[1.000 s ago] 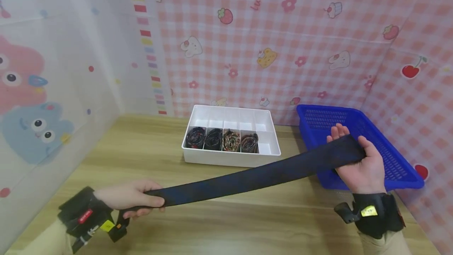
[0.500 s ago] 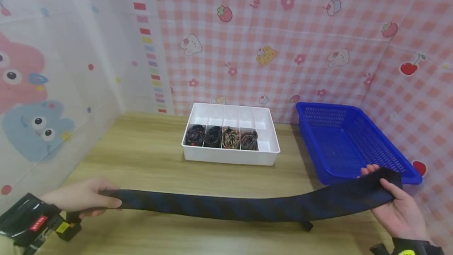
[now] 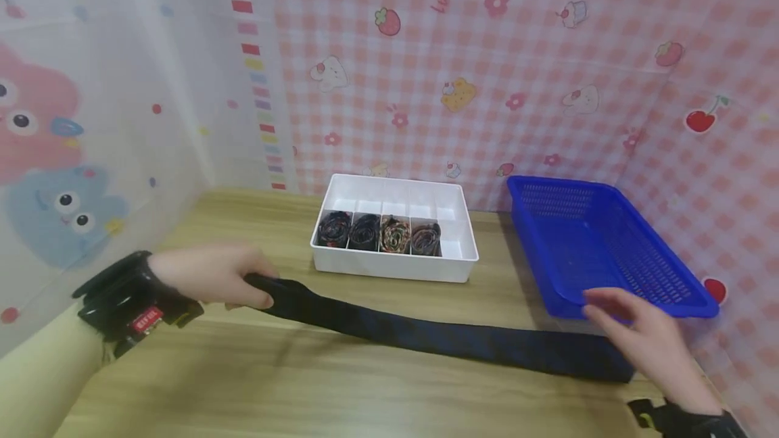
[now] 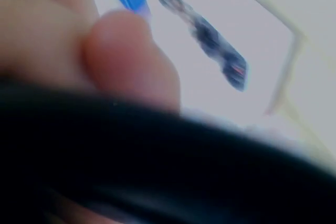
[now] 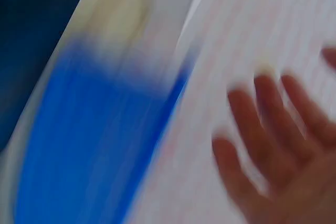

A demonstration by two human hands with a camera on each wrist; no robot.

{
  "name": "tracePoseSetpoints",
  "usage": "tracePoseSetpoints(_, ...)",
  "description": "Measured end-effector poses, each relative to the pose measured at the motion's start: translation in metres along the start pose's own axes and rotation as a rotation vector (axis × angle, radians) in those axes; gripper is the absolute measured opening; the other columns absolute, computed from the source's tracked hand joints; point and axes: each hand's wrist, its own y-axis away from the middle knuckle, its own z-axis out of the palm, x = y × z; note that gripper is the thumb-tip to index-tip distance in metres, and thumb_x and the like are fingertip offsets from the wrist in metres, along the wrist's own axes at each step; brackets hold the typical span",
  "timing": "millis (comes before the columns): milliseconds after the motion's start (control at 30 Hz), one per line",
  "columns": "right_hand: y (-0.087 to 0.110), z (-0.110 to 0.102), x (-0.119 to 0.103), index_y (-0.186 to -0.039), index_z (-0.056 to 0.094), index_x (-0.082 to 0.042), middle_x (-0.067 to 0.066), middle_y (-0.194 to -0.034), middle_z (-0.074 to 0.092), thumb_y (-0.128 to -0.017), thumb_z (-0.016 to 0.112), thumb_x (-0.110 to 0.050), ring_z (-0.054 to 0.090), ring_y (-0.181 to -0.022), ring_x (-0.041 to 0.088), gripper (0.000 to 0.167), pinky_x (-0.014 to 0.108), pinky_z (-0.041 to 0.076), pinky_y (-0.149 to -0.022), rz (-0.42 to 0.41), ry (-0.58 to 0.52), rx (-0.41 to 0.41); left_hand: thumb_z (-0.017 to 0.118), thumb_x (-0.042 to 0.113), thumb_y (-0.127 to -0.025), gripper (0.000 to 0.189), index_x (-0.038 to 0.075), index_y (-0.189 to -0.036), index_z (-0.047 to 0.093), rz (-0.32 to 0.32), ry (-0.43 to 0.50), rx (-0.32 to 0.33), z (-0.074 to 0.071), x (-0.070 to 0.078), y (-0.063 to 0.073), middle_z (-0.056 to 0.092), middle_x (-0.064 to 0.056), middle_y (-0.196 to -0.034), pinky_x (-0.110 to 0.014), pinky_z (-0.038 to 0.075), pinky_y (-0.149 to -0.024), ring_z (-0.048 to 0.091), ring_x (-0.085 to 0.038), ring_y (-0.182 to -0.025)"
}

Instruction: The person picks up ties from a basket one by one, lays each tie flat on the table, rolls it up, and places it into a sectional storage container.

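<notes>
A dark navy-and-black necktie (image 3: pixel 450 340) stretches across the front of the table in the head view. My left hand (image 3: pixel 222 274) pinches its left end between thumb and fingers, and the strip slopes down from there toward the right. Over the tie's wide right end is my right hand (image 3: pixel 639 336), its fingers loosely bent and gripping nothing. In the right wrist view the fingers (image 5: pixel 273 124) are spread apart, with the tie (image 5: pixel 37 40) off to the left. The left wrist view is blurred, a black band hiding its lower half.
Behind the tie stands a white divided box (image 3: pixel 392 265); several rolled dark and patterned pieces (image 3: pixel 395 234) fill most of its front row. A blue plastic basket (image 3: pixel 584 255) sits at the right. Printed cloth walls (image 3: pixel 389 100) enclose the wooden table (image 3: pixel 262 370).
My right hand has let go of the tie's wide end, which has dropped toward the table. My left hand, still pinching the other end, has moved right and up in view.
</notes>
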Motion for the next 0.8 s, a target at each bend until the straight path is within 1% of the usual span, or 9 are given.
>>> tracePoseSetpoints(33, -0.005, 0.017, -0.014, -0.119, 0.064, -0.006, 0.011, -0.11, 0.068, -0.09, 0.069, -0.023, 0.063, -0.093, 0.01, 0.034, 0.026, 0.05, -0.074, -0.095, -0.038, -0.057, 0.068, 0.023, -0.083, 0.014, 0.026, -0.071, 0.062, 0.01, -0.044, -0.006, -0.002, 0.009, -0.001, 0.047, 0.013, -0.052, -0.023, 0.034, -0.044, 0.041, -0.004, -0.044)
tracePoseSetpoints(67, -0.01, 0.035, -0.028, -0.122, 0.063, -0.007, 0.008, -0.114, 0.067, -0.089, 0.071, -0.023, 0.061, -0.097, 0.008, 0.038, 0.027, 0.05, -0.08, -0.184, -0.079, -0.131, 0.069, 0.023, -0.082, 0.013, 0.027, -0.071, 0.063, 0.025, -0.085, -0.007, -0.002, 0.017, -0.001, 0.047, 0.014, -0.052, -0.023, 0.034, -0.045, 0.042, -0.003, -0.046)
tracePoseSetpoints(167, -0.03, 0.095, -0.067, -0.137, 0.051, -0.008, 0.008, -0.134, 0.055, -0.086, 0.073, -0.027, 0.053, -0.12, 0.021, 0.058, 0.044, 0.044, -0.097, -0.386, -0.148, -0.404, 0.069, 0.024, -0.08, 0.013, 0.029, -0.07, 0.062, 0.108, -0.177, -0.012, -0.003, 0.039, -0.003, 0.045, 0.018, -0.056, -0.023, 0.034, -0.049, 0.042, -0.001, -0.051)
tracePoseSetpoints(300, -0.051, 0.154, -0.108, -0.149, 0.036, -0.011, 0.009, -0.151, 0.036, -0.079, 0.078, -0.033, 0.033, -0.138, 0.025, 0.084, 0.048, 0.029, -0.109, -0.52, -0.191, -0.633, 0.069, 0.023, -0.08, 0.014, 0.029, -0.069, 0.061, 0.272, -0.175, -0.039, 0.0, 0.06, -0.003, 0.042, 0.023, -0.058, -0.02, 0.031, -0.05, 0.039, 0.003, -0.053)
tracePoseSetpoints(400, -0.059, 0.176, -0.129, -0.148, 0.038, -0.015, 0.0, -0.145, 0.046, -0.077, 0.081, -0.03, 0.039, -0.133, 0.015, 0.085, 0.039, 0.031, -0.108, -0.525, -0.337, -0.811, 0.067, 0.017, -0.081, 0.015, 0.024, -0.069, 0.061, 0.387, -0.044, -0.097, -0.003, 0.067, 0.001, 0.042, 0.024, -0.06, -0.018, 0.03, -0.047, 0.038, 0.006, -0.052)
tracePoseSetpoints(500, -0.059, 0.185, -0.139, -0.146, 0.042, -0.019, -0.01, -0.132, 0.055, -0.077, 0.081, -0.025, 0.049, -0.12, 0.006, 0.079, 0.03, 0.038, -0.101, -0.461, -0.476, -0.988, 0.066, 0.008, -0.083, 0.014, 0.018, -0.072, 0.063, 0.467, 0.142, -0.16, -0.009, 0.061, 0.01, 0.045, 0.02, -0.061, -0.016, 0.031, -0.044, 0.039, 0.006, -0.052)
tracePoseSetpoints(600, -0.058, 0.193, -0.149, -0.148, 0.037, -0.022, -0.011, -0.137, 0.048, -0.076, 0.082, -0.022, 0.047, -0.12, 0.007, 0.085, 0.03, 0.039, -0.099, -0.449, -0.532, -1.044, 0.064, 0.001, -0.084, 0.013, 0.011, -0.076, 0.064, 0.515, 0.295, -0.201, -0.016, 0.047, 0.019, 0.047, 0.009, -0.061, -0.017, 0.031, -0.041, 0.039, 0.002, -0.049)
tracePoseSetpoints(700, -0.06, 0.204, -0.172, -0.152, 0.026, -0.025, -0.009, -0.146, 0.036, -0.075, 0.083, -0.012, 0.037, -0.129, 0.009, 0.097, 0.032, 0.031, -0.106, -0.476, -0.617, -1.094, 0.062, -0.002, -0.083, 0.012, 0.009, -0.08, 0.065, 0.561, 0.332, -0.2, -0.017, 0.039, 0.026, 0.047, 0.002, -0.06, -0.018, 0.032, -0.04, 0.039, 0.0, -0.05)
tracePoseSetpoints(800, -0.063, 0.214, -0.197, -0.15, 0.028, -0.016, -0.007, -0.143, 0.042, -0.075, 0.076, 0.004, 0.038, -0.129, 0.008, 0.091, 0.031, 0.028, -0.109, -0.467, -0.814, -1.267, 0.062, -0.003, -0.083, 0.012, 0.009, -0.081, 0.066, 0.583, 0.326, -0.199, -0.016, 0.042, 0.029, 0.05, 0.002, -0.062, -0.018, 0.033, -0.042, 0.04, 0.002, -0.053)
